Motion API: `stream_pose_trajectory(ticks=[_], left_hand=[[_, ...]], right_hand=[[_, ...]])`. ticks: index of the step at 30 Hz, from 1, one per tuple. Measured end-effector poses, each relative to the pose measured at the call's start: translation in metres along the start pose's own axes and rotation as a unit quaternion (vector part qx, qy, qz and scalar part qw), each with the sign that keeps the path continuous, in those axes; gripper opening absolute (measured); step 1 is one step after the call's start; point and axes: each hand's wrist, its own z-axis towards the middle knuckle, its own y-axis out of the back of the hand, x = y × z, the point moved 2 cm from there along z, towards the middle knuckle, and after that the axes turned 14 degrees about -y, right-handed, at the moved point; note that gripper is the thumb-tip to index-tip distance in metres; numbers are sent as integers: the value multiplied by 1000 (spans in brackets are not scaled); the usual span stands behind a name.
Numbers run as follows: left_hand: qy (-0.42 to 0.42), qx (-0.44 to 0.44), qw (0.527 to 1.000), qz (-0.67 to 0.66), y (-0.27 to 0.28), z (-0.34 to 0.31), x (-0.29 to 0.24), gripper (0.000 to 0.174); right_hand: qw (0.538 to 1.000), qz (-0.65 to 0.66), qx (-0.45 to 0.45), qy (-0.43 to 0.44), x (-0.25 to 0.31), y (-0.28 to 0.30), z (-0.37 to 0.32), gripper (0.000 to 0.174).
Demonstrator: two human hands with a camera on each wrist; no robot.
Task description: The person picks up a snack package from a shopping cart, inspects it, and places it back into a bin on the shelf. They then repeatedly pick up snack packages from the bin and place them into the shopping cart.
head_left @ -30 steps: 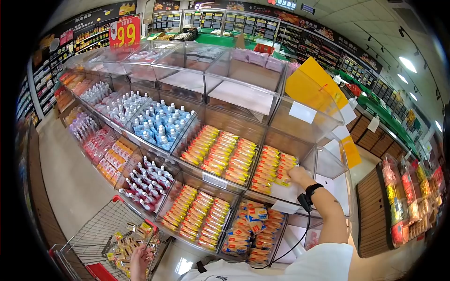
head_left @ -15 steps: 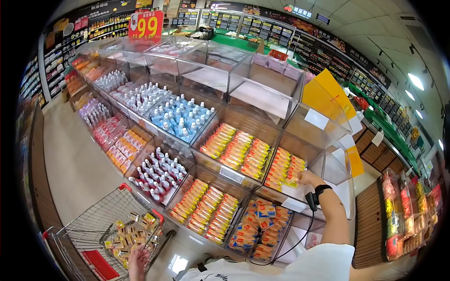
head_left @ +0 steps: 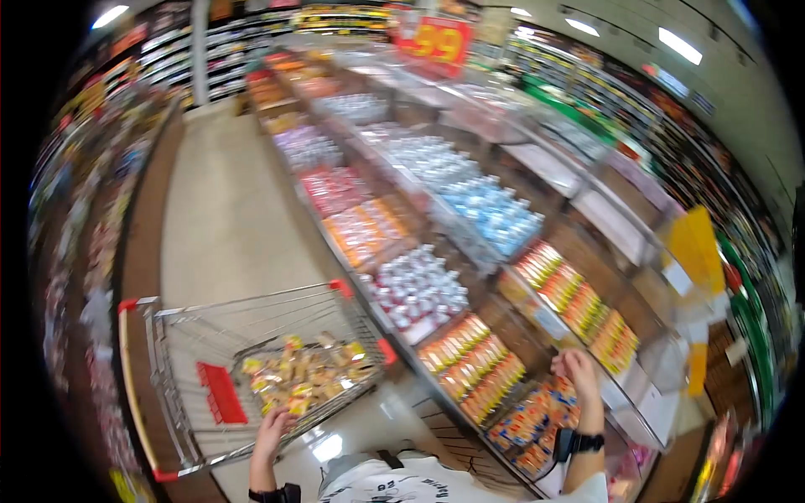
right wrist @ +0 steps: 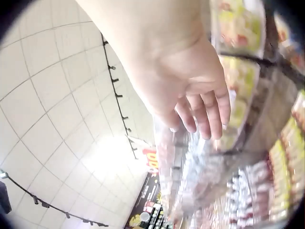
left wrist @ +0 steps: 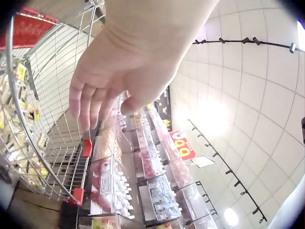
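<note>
My left hand (head_left: 272, 429) hangs beside the rim of a wire shopping cart (head_left: 220, 392), its fingers loosely bent with nothing in them. Several small yellow-labelled packs (head_left: 310, 373) lie in the cart. On the other side, my right hand (head_left: 577, 373) is over the stepped display, near upper-row red-and-yellow packets (head_left: 616, 342) and above a lower bin of orange-and-blue packets (head_left: 537, 423). In the right wrist view its fingers (right wrist: 209, 112) hang relaxed and hold nothing. Both wrists wear black bands.
Clear-walled bins hold light-blue spouted pouches (head_left: 490, 214), dark-red pouches with white caps (head_left: 419, 289) and more red-and-yellow packets (head_left: 474, 365). A red price sign (head_left: 436, 46) stands above the display. Beyond the cart runs an aisle floor (head_left: 226, 210), with a shelf (head_left: 138, 193) along its left.
My right hand has drawn back from the packets in the upper right bin, empty. The head view has swung left, bringing the cart and aisle further in. The left hand stays by the cart.
</note>
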Motion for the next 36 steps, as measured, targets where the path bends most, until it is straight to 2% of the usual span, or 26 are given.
stream_pose_trajectory(ticks=[2,6,8,12,16,20,23,26,28,29,30,32,33,36], left_hand=[[6,-15,1000,-4,25,-4,-2,24],[-29,-42,998,42,85,-8,40,21],[-52,-68,993,78,107,-17,60,21],[-18,-97,970,222,145,-45,86,23],[66,-130,965,219,159,-73,100,25],[103,-152,966,183,153,-73,109,30],[140,-182,958,171,145,-68,121,32],[186,-216,951,121,135,-50,112,31],[240,-222,939,105,125,-29,81,34],[210,-255,941,79,122,-23,81,32],[226,-244,938,94,120,-13,75,32],[256,-218,934,124,122,5,57,32],[298,-179,924,156,127,11,56,29],[216,-208,943,144,129,27,52,27]], right_hand=[[996,37,63,-57,-37,-62,5,21],[957,98,178,-207,-101,-191,17,23],[945,33,239,-219,-108,-254,17,22],[903,-74,357,-226,-110,-365,27,20],[857,-171,419,-248,-133,-460,60,19],[812,-227,454,-288,-189,-556,110,25],[823,-201,387,-364,-219,-624,139,23],[828,-259,355,-348,-291,-675,191,27],[832,-372,325,-254,-353,-701,229,29],[832,-354,277,-325,-335,-709,230,30],[825,-336,226,-395,-328,-714,231,32],[817,-356,226,-393,-357,-722,249,32],[814,-365,226,-392,-368,-727,253,33],[829,-272,190,-450,-380,-731,258,28]])
